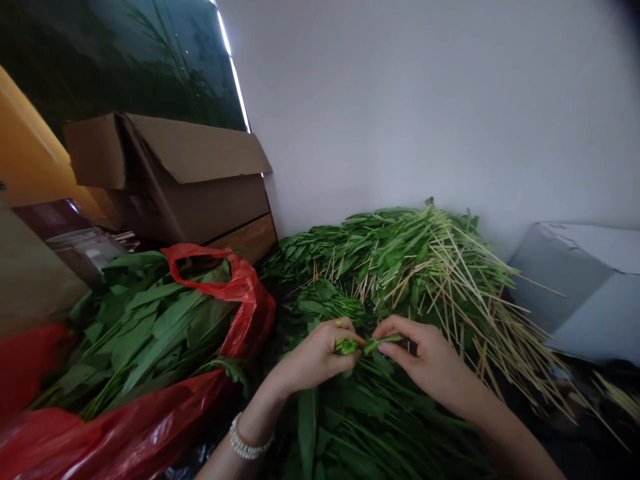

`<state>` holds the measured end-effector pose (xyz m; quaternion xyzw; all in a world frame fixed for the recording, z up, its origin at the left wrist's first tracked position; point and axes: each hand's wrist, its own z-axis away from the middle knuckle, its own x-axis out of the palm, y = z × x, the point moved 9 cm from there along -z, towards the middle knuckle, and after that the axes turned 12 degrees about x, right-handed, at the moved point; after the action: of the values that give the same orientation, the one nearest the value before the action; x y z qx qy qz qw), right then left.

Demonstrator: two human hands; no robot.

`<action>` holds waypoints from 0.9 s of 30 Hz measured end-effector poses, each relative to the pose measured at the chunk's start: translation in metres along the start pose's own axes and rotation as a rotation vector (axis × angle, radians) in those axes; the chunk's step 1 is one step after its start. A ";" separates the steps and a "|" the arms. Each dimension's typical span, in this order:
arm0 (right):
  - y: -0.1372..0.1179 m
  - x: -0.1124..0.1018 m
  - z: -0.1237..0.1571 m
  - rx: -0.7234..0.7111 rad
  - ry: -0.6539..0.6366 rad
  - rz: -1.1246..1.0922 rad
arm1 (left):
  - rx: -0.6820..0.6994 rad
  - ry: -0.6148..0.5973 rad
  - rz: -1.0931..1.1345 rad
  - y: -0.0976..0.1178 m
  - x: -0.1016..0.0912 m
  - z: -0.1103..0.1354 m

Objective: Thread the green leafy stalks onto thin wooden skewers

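Note:
My left hand [325, 352] is closed around a small bunch of green stems [346, 346], their ends poking out between the fingers. Close beside it, my right hand [417, 347] pinches a green leafy stalk [383, 342] between thumb and fingers. The stalk reaches across toward the left hand's fingertips; whether it joins the bunch is hidden. Below both hands lies a heap of loose long-leaved greens [370, 413]. Beyond them is a large pile of leafy bundles [375, 240], with thin pale sticks [460, 267] jutting out toward the right.
At the left, a red plastic bag [250, 300] gapes open, full of long green leaves [160, 320]. Behind it stands a cardboard box [200, 207] with raised flaps. A white box [570, 287] sits at the right, and a pale wall [425, 100] rises behind the pile.

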<state>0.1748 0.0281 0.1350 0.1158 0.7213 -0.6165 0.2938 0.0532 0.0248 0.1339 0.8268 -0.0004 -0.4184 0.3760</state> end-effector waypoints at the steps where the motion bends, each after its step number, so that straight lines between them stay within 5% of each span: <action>1: -0.001 0.000 0.001 -0.003 -0.004 0.001 | 0.008 -0.013 0.000 0.001 0.000 0.000; 12: -0.003 -0.003 0.004 0.008 0.074 0.130 | 0.020 0.094 -0.097 -0.003 -0.004 0.004; 27: -0.028 0.018 0.015 -0.335 0.372 0.505 | -0.190 0.441 -0.005 -0.055 -0.011 0.003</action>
<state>0.1502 0.0046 0.1468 0.3508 0.8022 -0.3659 0.3155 0.0263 0.0660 0.1062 0.8592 0.1233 -0.2267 0.4419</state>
